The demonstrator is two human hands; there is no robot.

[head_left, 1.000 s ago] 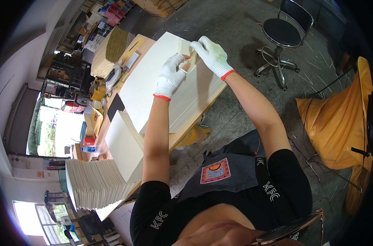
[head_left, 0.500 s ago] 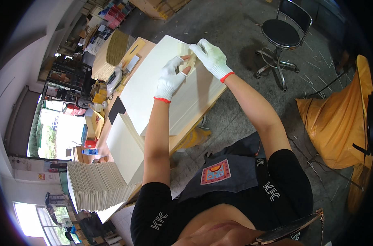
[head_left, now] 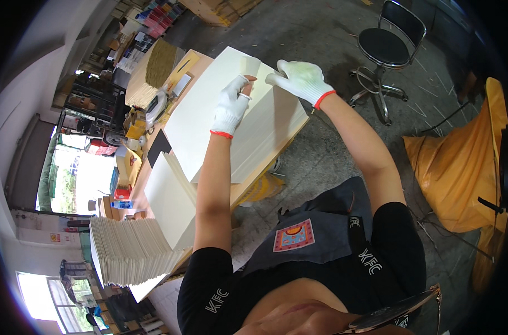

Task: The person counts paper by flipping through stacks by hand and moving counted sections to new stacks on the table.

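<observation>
A broad stack of white sheets [head_left: 195,120] lies on the wooden table in front of me. My left hand [head_left: 230,107], in a white knit glove with bare thumb and forefinger tips, rests on the top sheet with its fingers apart. Near its forefinger is a pale yellowish patch [head_left: 250,66] on the sheet; whether it is a strip or shading is unclear. My right hand [head_left: 304,81], gloved in white with a red cuff, hovers by the stack's right edge. Its thumb and fingers are spread, and nothing shows between them.
A second pile of white sheets [head_left: 167,204] sits nearer, beside a tall stack of boards [head_left: 134,251]. Tape and small tools crowd the table's left edge. A black swivel chair [head_left: 383,46] stands at the far right, with an orange cover [head_left: 449,167] below it.
My right hand has moved right, away from my left hand, to the stack's edge. My left hand has shifted slightly, its thumb and forefinger drawn closer together.
</observation>
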